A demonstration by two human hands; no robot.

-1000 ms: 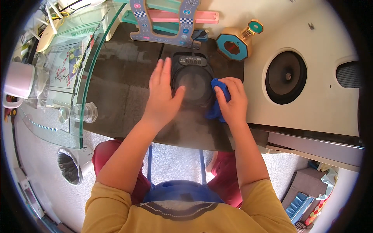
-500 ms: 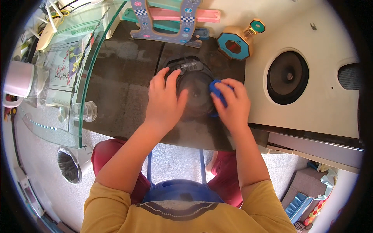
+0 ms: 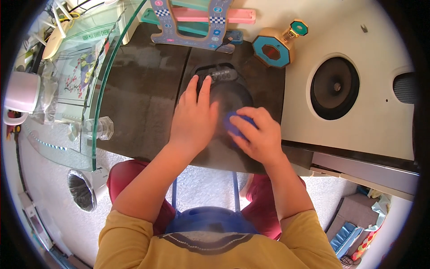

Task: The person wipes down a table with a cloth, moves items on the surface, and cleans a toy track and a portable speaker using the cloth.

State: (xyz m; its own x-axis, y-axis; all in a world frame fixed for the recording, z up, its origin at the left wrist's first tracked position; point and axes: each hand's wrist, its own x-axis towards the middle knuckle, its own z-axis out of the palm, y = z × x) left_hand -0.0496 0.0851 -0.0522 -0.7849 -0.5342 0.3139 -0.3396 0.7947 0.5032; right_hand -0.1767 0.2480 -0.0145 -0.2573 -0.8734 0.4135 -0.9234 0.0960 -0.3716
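A black device (image 3: 233, 96) with a rounded, dark body and a row of buttons lies on the dark glossy tabletop (image 3: 139, 89) before me. My left hand (image 3: 193, 116) rests over its left side, fingers stretched out and the fingertips touching it near the buttons. Bunched in my right hand (image 3: 260, 134) is a small blue pad (image 3: 242, 126), blurred, perhaps a sponge or folded cloth. It is over the near right part of the device; whether it touches the surface I cannot tell. My hands hide some of the device.
Behind the device stands a toy car ramp (image 3: 192, 42), with a gold and teal octagonal bottle (image 3: 272, 50) to its right. A large white speaker (image 3: 304, 130) borders the right side. At left, a glass shelf (image 3: 102, 80) carries a pink mug (image 3: 21, 92). Below is a lined bin (image 3: 82, 190).
My right hand has moved left and nearer to me with the blue pad, from the device's right edge to over its near part. The left hand has shifted slightly, fingers straighter.
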